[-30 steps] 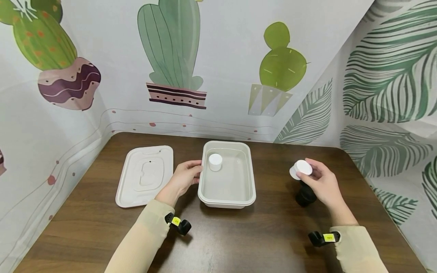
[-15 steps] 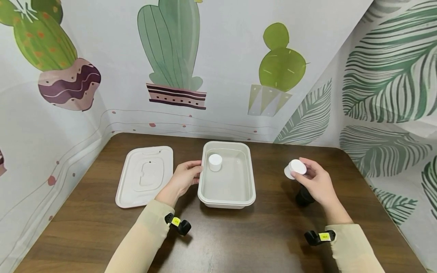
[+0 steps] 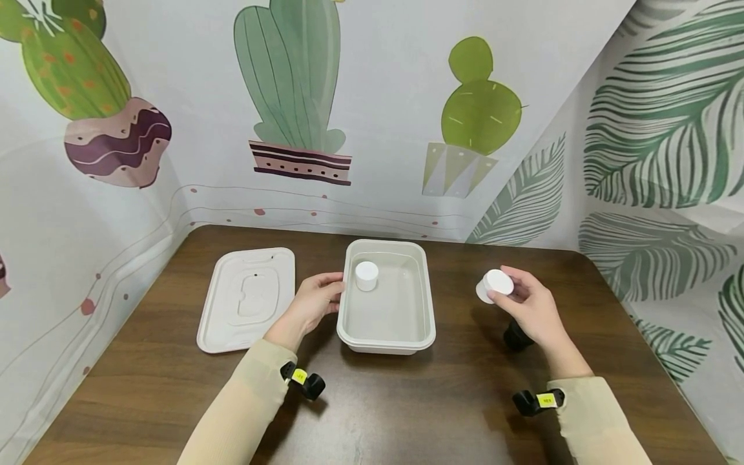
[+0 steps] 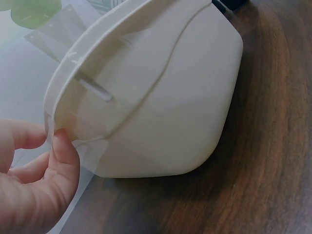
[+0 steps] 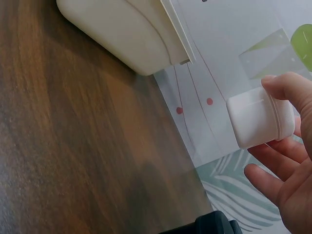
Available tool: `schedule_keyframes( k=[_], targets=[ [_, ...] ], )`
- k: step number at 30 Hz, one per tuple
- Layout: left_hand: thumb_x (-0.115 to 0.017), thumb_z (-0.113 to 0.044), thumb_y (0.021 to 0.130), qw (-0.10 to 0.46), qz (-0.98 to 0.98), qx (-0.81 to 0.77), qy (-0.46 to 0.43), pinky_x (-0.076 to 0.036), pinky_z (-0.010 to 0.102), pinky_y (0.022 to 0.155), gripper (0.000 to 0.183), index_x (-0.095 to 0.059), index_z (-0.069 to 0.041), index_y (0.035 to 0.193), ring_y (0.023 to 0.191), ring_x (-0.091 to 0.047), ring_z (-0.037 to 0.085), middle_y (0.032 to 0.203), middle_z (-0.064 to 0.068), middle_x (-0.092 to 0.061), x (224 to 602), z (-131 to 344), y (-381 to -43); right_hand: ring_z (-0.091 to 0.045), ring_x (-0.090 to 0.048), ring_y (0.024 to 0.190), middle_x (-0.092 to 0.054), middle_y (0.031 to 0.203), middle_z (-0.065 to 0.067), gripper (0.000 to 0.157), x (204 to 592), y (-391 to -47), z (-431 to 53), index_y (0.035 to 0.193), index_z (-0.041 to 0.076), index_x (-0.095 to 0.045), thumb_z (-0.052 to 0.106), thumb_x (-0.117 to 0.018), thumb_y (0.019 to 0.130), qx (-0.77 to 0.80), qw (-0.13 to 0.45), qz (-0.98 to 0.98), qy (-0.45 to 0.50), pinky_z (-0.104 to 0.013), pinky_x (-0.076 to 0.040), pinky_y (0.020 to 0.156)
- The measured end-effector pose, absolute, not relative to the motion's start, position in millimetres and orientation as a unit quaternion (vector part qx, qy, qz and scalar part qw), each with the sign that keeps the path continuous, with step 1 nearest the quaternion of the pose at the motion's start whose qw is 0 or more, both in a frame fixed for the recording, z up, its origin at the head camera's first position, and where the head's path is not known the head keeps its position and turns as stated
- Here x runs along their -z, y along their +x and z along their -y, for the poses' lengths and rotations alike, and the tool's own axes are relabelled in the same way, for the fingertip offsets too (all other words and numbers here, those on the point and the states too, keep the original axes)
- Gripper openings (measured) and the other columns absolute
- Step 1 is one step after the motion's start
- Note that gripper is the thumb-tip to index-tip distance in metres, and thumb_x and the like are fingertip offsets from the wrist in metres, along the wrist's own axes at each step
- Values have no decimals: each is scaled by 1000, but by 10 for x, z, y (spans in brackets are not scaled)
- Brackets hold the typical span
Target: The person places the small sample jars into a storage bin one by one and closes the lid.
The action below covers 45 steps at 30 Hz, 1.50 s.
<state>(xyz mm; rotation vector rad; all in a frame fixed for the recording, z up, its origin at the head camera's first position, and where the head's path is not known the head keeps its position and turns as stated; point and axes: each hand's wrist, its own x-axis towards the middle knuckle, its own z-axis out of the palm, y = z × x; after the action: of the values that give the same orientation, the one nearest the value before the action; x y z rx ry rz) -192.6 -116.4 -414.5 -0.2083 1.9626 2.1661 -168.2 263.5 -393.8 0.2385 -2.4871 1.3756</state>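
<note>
My left hand (image 3: 314, 302) grips the left rim of a cream rectangular plastic box (image 3: 388, 323); in the left wrist view the thumb and fingers (image 4: 65, 156) pinch that rim. Inside the box, near its upper left, a small white jar (image 3: 366, 276) stands upright. Over the right part of the table my right hand (image 3: 531, 309) holds another white lidded jar (image 3: 494, 285). The right wrist view shows this jar (image 5: 258, 119) raised above the tabletop, thumb and fingers around its lid end.
A cream lid (image 3: 247, 300) lies flat left of the box. A black object (image 3: 516, 337), partly hidden by the right hand, stands on the brown wooden table (image 3: 383, 400). Patterned cloth (image 3: 383, 116) hangs behind the table.
My right hand has moved a little to the left with the white jar, away from above the black object. My left hand and the box have stayed put.
</note>
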Motion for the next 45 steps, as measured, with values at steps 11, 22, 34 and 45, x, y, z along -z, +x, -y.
schedule_keyframes(
  k=[11,22,34,45],
  targets=[
    [-53,-2,92,105,-667,-734,-73,-51,22,59,37,-50,8,127,73,-62,14,103,18,-62,4138,1159,-1929,14,-54,85,-60,112,-21,53,3947,-1731,-2561,126,-5,-54,0,-74,77,-479,135,862,96,-4,-47,73],
    [-53,-2,92,107,-666,-735,-68,-52,22,59,38,-49,9,127,75,-63,14,110,22,-59,4145,1160,-1935,13,-54,84,-60,112,-28,52,3928,-1772,-2479,126,-8,-52,-3,-72,78,-470,125,867,105,-4,-46,72],
    [-53,-3,92,106,-665,-735,-72,-52,23,61,37,-50,8,127,77,-64,15,113,23,-59,4164,1168,-1942,12,-55,87,-61,113,-23,55,3891,-1797,-2370,128,-4,-52,7,-75,79,-479,111,862,123,-4,-46,75],
    [-55,-5,92,103,-675,-727,-72,-52,23,62,38,-50,7,127,78,-64,16,115,24,-58,4176,1167,-1945,12,-54,87,-60,112,-28,50,3679,-1694,-2147,124,-10,-51,-1,-71,80,-478,101,863,131,-4,-45,77]
  ],
)
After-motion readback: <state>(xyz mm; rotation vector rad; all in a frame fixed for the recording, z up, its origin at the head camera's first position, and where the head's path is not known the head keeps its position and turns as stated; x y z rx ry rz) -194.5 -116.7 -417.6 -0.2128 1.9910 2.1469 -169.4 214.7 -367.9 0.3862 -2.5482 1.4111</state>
